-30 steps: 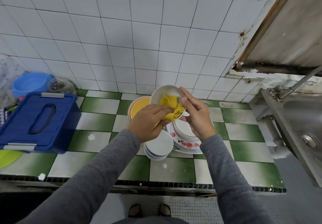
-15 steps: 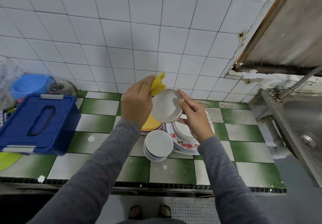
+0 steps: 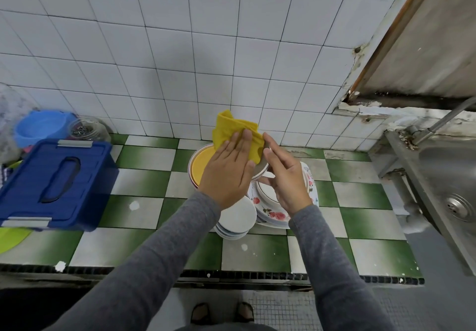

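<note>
My left hand (image 3: 226,173) lies flat with straight fingers and presses a yellow cloth (image 3: 231,129) against a small white bowl (image 3: 260,169). Only a sliver of the bowl's rim shows between my hands. My right hand (image 3: 286,183) holds this bowl from the right, thumb on top and fingers underneath. Both hands are above the dishes on the green-and-white tiled counter (image 3: 144,183).
Below my hands are a stack of small white dishes (image 3: 237,217), a floral plate (image 3: 273,214) with a bowl in it, and a yellow-centred dish (image 3: 202,163). A blue lidded box (image 3: 54,181), blue bowl (image 3: 38,127) and glass jar (image 3: 85,129) stand left. A steel sink (image 3: 453,181) is right.
My left hand took the cloth out of the bowl, lifted it, and now presses it flat against the bowl. My right hand has turned the bowl so that it is mostly hidden.
</note>
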`<act>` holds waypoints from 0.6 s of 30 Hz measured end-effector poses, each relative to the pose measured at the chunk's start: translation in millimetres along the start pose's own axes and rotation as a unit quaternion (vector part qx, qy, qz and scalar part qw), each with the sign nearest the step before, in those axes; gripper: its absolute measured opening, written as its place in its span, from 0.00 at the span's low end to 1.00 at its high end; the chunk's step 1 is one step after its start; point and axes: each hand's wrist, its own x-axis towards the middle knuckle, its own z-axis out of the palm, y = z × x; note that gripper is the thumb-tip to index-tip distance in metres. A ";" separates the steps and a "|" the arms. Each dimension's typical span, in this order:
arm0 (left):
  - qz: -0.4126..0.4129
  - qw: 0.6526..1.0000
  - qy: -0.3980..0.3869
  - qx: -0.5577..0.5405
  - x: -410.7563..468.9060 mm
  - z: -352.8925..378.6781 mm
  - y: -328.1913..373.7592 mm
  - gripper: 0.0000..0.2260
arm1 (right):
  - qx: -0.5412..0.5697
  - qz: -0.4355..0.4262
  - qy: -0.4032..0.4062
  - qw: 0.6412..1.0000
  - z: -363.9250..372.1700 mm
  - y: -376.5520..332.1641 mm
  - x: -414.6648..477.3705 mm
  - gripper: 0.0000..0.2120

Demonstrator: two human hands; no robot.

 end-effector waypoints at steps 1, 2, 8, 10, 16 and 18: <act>0.015 1.000 0.018 0.015 1.0 -3.4 -1.0 0.26 | 0.003 0.003 0.001 1.000 -0.9 -0.5 0.0 0.14; 0.027 0.998 0.029 0.037 2.2 -5.6 -3.0 0.25 | 0.005 0.004 0.000 1.000 -1.5 -1.4 0.3 0.14; 0.015 0.998 0.006 0.062 -0.1 -3.0 -12.0 0.27 | -0.015 -0.020 -0.013 1.000 0.9 -8.8 1.0 0.15; 0.030 0.999 -0.012 0.038 -2.1 -1.0 -11.3 0.27 | -0.022 -0.025 -0.011 0.999 1.5 -8.7 1.3 0.15; 0.022 0.995 -0.077 -0.056 -7.5 4.7 -12.6 0.26 | -0.064 -0.038 -0.024 0.997 1.9 -7.8 2.4 0.15; 0.021 0.993 -0.086 -0.082 -6.7 3.1 -13.4 0.27 | -0.067 -0.039 -0.025 0.997 1.5 -6.7 2.7 0.15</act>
